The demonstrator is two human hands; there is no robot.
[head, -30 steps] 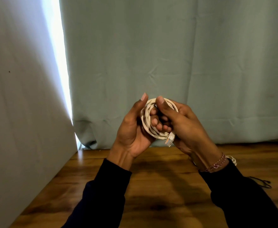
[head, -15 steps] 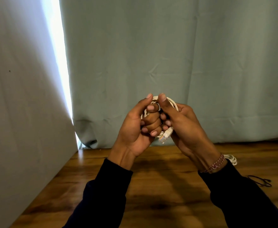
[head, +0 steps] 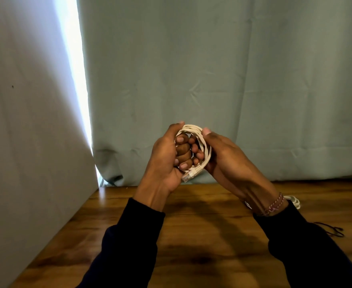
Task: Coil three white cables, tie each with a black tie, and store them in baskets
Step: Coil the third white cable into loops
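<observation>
A coiled white cable (head: 203, 144) is held upright above the wooden table, between both hands. My left hand (head: 165, 159) grips the coil's left side, fingers curled through its middle and thumb on top. My right hand (head: 225, 156) cups the right side, its thumb resting on the upper loops. The cable's clear plug (head: 189, 175) sticks out at the bottom of the coil. A second white cable (head: 294, 201) lies on the table, mostly hidden behind my right wrist. A black tie (head: 331, 231) lies on the table to the right of my right sleeve.
The wooden table (head: 204, 235) runs to a pale green curtain (head: 212, 80) at the back. A grey wall (head: 25, 142) borders the table on the left, with a bright gap beside the curtain. No basket is in view.
My left fingers have curled through the coil's middle. The right thumb has shifted to the right along the top loops. The plug now points down-left at the coil's bottom.
</observation>
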